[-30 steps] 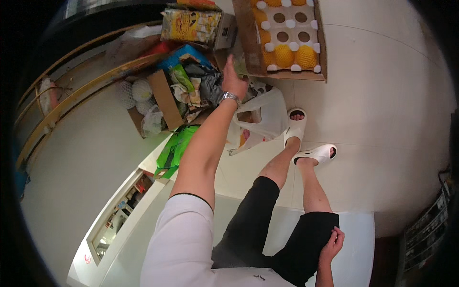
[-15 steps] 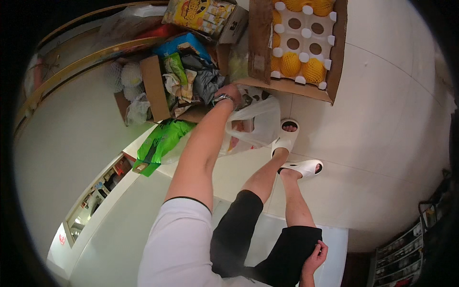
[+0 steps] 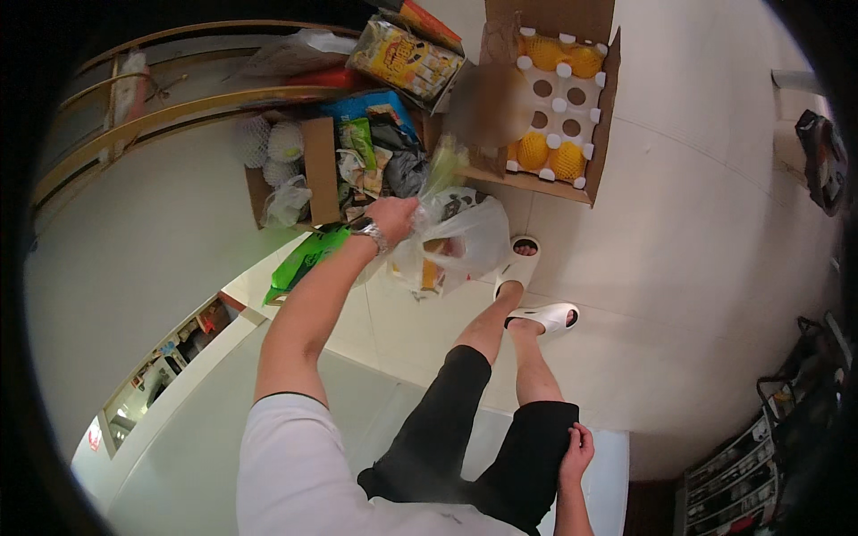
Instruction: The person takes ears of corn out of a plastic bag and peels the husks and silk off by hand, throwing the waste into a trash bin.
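Observation:
My left hand [image 3: 391,220], a metal-banded watch [image 3: 368,234] at its wrist, is closed on gathered plastic at the side of a translucent white plastic bag [image 3: 478,234]. The bag stands on the floor with packaged items dimly visible inside. Just beyond my hand, a pale green leafy bundle [image 3: 444,165] shows through clear plastic; whether the gripped plastic belongs to it, I cannot tell. A cardboard box of crumpled wrappers [image 3: 366,165] lies beside this hand. My right hand [image 3: 576,456] rests on my right thigh, its fingers loosely extended, holding nothing.
A carton [image 3: 554,186] with yellow-netted fruit in a white tray stands beyond the bag. Foam-netted fruit [image 3: 284,143] sits in a box at the left. A green bag [image 3: 304,259] lies near my forearm. A black rack [image 3: 733,473] stands at lower right.
My left hand has drawn back toward me and left from beside the bag's top, pulling plastic along. The view has shifted a little. My right hand stays on my thigh.

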{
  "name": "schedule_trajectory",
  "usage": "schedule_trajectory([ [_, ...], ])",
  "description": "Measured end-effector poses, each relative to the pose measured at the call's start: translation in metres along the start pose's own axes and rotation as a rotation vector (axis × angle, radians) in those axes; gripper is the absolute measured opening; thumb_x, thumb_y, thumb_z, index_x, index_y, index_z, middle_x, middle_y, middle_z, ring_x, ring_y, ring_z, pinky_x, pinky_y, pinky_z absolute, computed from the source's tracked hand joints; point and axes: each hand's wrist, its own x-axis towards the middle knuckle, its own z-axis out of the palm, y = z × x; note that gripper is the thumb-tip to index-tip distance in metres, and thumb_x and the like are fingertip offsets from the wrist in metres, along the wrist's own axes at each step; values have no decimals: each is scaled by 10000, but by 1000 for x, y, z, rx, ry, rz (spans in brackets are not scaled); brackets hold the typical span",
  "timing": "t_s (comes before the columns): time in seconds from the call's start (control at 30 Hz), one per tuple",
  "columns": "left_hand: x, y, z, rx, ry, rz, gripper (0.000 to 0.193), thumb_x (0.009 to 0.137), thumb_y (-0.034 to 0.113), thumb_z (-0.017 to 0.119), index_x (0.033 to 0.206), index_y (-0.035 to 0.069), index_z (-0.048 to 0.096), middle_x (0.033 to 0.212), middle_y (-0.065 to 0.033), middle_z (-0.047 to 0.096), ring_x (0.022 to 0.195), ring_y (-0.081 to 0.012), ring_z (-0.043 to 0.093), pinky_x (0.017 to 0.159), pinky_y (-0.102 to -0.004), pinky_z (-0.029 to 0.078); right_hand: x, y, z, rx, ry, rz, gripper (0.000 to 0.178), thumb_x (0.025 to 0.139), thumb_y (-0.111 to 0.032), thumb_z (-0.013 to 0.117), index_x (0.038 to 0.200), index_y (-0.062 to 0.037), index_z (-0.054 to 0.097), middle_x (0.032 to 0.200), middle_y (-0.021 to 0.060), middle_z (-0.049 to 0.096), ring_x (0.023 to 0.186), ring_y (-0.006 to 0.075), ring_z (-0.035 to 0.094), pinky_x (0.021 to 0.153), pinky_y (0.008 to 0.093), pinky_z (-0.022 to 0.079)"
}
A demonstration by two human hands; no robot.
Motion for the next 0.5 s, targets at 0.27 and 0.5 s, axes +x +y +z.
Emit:
schedule_trajectory([
  [0.27, -130, 8, -111, -422, 353, -40, 156, 874, 204, 547, 960, 87, 606, 785, -185, 624, 760, -404, 609, 633, -474, 473, -15, -3, -5, 75, -169, 26, 214, 973, -139, 564, 1129, -12, 637, 1022, 71, 668, 932, 124, 595, 839, 251, 466],
  [0.5, -247, 100, -226, -319, 429, 289, 166, 769, 54, 647, 934, 64, 648, 800, -172, 650, 745, -369, 638, 659, -435, 504, -53, -55, -13, -3, -273, -219, 260, 936, -179, 639, 1134, -12, 667, 1021, 81, 698, 959, 143, 633, 866, 289, 496],
])
